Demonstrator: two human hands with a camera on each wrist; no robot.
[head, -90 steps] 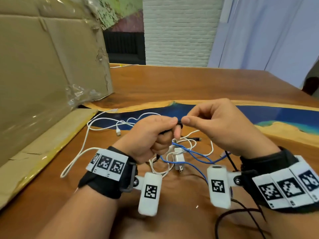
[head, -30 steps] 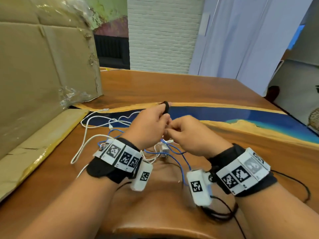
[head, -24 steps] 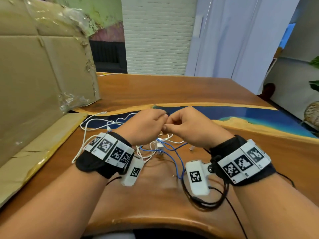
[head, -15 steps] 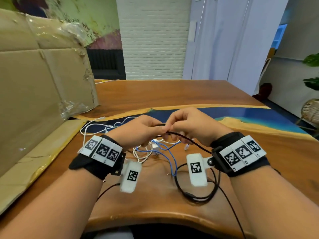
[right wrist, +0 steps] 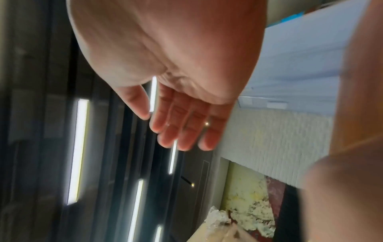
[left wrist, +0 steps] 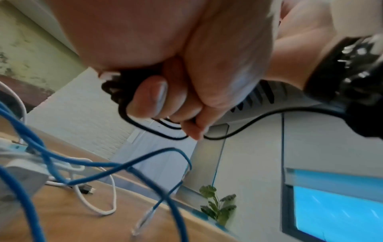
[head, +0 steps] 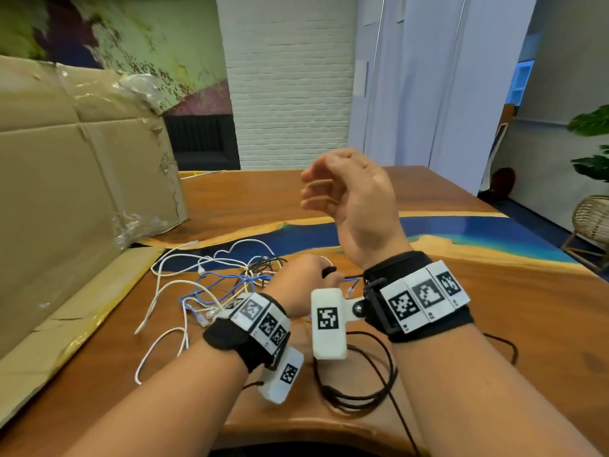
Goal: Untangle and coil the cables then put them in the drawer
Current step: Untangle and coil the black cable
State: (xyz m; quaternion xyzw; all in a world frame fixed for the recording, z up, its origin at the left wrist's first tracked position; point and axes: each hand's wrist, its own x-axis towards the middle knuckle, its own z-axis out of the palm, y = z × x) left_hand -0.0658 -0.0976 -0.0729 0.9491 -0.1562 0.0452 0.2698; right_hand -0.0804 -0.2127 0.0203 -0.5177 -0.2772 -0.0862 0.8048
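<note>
My left hand (head: 304, 285) (left wrist: 165, 104) grips a black cable (left wrist: 145, 129) low over the table, its fingers curled round the cable's looped strands; a black end (head: 328, 271) pokes out of the fist. More of the black cable lies in loops (head: 356, 395) near the front edge. My right hand (head: 342, 192) (right wrist: 176, 127) is raised above the table, fingers loose, holding nothing. A tangle of white cable (head: 171, 282) and blue cable (head: 211, 285) (left wrist: 62, 176) lies to the left of my left hand. No drawer is in view.
A large cardboard box (head: 66, 199) stands at the left, one flap lying flat on the wooden table (head: 263, 199). A white charger block (left wrist: 18, 178) sits among the cables. A plant and a wicker basket (head: 591, 219) stand at the far right.
My right hand let go of the black cable and rose above the table. The left hand stayed low, still gripping the black cable. The head view tilted upward.
</note>
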